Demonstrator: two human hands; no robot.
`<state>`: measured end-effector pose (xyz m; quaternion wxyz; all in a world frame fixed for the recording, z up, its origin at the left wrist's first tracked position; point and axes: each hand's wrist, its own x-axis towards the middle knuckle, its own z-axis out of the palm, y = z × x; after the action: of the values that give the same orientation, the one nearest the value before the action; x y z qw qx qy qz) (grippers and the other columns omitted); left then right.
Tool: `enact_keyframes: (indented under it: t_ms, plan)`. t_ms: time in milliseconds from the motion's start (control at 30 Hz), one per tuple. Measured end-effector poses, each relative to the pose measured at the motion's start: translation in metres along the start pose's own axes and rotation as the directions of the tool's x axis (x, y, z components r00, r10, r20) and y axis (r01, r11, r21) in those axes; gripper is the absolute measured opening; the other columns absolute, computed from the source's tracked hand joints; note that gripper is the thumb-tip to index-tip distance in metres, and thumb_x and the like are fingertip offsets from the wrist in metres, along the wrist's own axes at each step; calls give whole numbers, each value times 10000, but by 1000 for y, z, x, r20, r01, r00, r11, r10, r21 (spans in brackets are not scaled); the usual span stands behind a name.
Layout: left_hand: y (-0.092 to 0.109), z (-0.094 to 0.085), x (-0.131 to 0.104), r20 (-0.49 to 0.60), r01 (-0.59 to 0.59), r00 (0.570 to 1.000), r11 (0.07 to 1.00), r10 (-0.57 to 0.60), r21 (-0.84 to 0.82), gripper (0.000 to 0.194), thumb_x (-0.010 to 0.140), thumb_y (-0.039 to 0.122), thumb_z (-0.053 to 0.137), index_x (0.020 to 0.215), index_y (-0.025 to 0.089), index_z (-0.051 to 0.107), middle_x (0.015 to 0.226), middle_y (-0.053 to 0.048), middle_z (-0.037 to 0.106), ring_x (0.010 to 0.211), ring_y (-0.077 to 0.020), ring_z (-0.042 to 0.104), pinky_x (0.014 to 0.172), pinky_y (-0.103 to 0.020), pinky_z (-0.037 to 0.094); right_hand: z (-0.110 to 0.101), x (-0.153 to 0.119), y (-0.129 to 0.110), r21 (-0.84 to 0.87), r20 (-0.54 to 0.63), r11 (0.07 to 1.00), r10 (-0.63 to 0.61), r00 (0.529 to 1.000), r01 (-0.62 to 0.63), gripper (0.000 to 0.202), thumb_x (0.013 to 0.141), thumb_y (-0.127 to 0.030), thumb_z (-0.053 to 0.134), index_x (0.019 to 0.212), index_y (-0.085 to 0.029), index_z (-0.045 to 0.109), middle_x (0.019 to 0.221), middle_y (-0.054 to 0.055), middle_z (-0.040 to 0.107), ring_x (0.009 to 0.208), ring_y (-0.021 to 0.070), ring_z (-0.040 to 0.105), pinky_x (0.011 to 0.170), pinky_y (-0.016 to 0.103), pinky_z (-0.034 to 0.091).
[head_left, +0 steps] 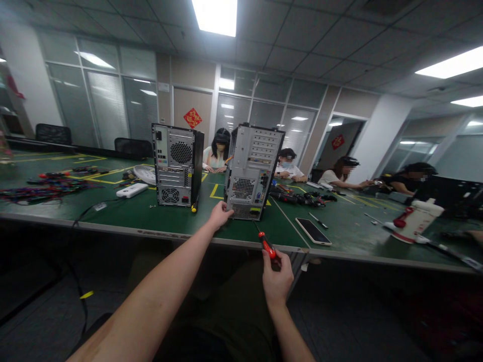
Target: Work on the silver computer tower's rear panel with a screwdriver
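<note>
My right hand (278, 279) is closed around the red and black handle of a screwdriver (267, 245). The shaft slants up and left toward the bottom edge of a grey computer case (245, 166); whether its tip touches the case I cannot tell. That case stands upright at the table's front, its back panel with vents, slots and ports facing me. At its lower left corner, the fingers of my left hand (221, 216) are closed on the edge. A second computer case (174, 168) stands to the left, also with its back panel toward me.
On the green table (124, 211) lie a white power strip (132, 190), a yellow-black screwdriver (194, 206), bundled cables (302, 197) and a phone (313, 231). A white and red container (417, 221) stands at right. Several people sit across the table.
</note>
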<state>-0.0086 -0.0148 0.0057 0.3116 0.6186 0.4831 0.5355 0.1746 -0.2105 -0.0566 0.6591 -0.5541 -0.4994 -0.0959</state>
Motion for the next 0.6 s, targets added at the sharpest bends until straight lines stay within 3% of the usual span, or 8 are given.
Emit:
enact_keyframes:
  t_ms: [133, 233, 300, 467, 600]
  plan:
    - [0, 0, 0, -15, -7, 1000, 1000, 7, 9, 215, 736, 210, 739, 790, 203, 531, 713, 39, 564, 656, -131, 507, 648, -264, 387, 0, 2, -2, -33, -27, 987, -161, 987, 160, 305, 953, -408, 585, 1111, -169, 689, 1045, 117, 643, 980, 225, 629, 873, 367, 510]
    - [2, 0, -1, -5, 4, 1000, 1000, -4, 9, 205, 744, 213, 732, 806, 203, 537, 729, 32, 571, 664, -135, 511, 644, -264, 388, 0, 2, -3, -41, -13, 983, -177, 984, 177, 303, 987, -352, 510, 1182, -193, 679, 1146, 125, 616, 1079, 231, 617, 944, 392, 489]
    - [2, -1, -2, -3, 11, 1000, 1000, -11, 17, 205, 749, 213, 731, 806, 202, 535, 738, 29, 575, 669, -134, 513, 641, -261, 388, 1, 1, -3, -37, -19, 987, -155, 988, 154, 309, 977, -374, 528, 1170, -182, 674, 1128, 128, 627, 1061, 238, 621, 932, 395, 490]
    - [2, -2, -2, 29, 21, 999, 1000, -22, 22, 183, 775, 236, 716, 847, 201, 551, 797, 12, 617, 698, -136, 536, 651, -258, 405, 0, 2, -2, -21, -15, 998, -53, 998, 53, 326, 891, -473, 671, 993, -163, 670, 891, 74, 658, 804, 200, 616, 753, 323, 504]
    - [2, -2, -2, 31, 28, 999, 999, -29, 36, 183, 777, 238, 716, 857, 201, 555, 815, 5, 625, 713, -140, 542, 652, -257, 409, 0, 3, -4, -30, -28, 991, -133, 991, 132, 284, 903, -439, 659, 995, -170, 662, 976, 96, 648, 919, 219, 617, 831, 351, 503]
